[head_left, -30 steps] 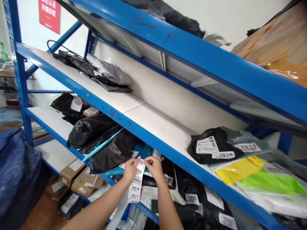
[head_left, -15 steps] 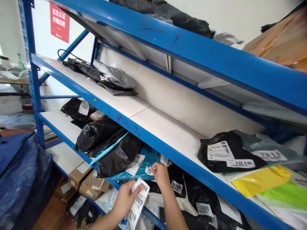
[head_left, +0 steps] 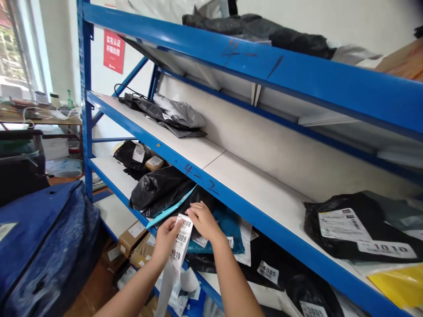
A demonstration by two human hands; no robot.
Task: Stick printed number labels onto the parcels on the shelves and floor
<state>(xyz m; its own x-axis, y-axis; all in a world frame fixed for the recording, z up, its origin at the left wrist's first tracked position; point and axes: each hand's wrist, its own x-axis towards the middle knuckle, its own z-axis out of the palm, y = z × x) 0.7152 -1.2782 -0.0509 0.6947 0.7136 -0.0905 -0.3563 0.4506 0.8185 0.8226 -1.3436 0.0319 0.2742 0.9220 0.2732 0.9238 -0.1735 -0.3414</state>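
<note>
My left hand grips a white strip of numbered stickers reading 4008, 4009, 4010, which hangs down in front of the lower shelf. My right hand is beside it with fingers curled at the strip's top edge, over a black parcel bag and a teal parcel. Whether those fingers pinch a sticker is hidden. Black bags with stickers 4005 lie further right on the same shelf.
Blue metal shelving marked 4-2 holds grey bags at the back left and a black parcel labelled 1010 at the right. Cardboard boxes sit on the floor shelf. A large blue sack stands at the left.
The view has swung left. My right hand left the teal parcel and came back to the top of the sticker strip, which my left hand raised.
</note>
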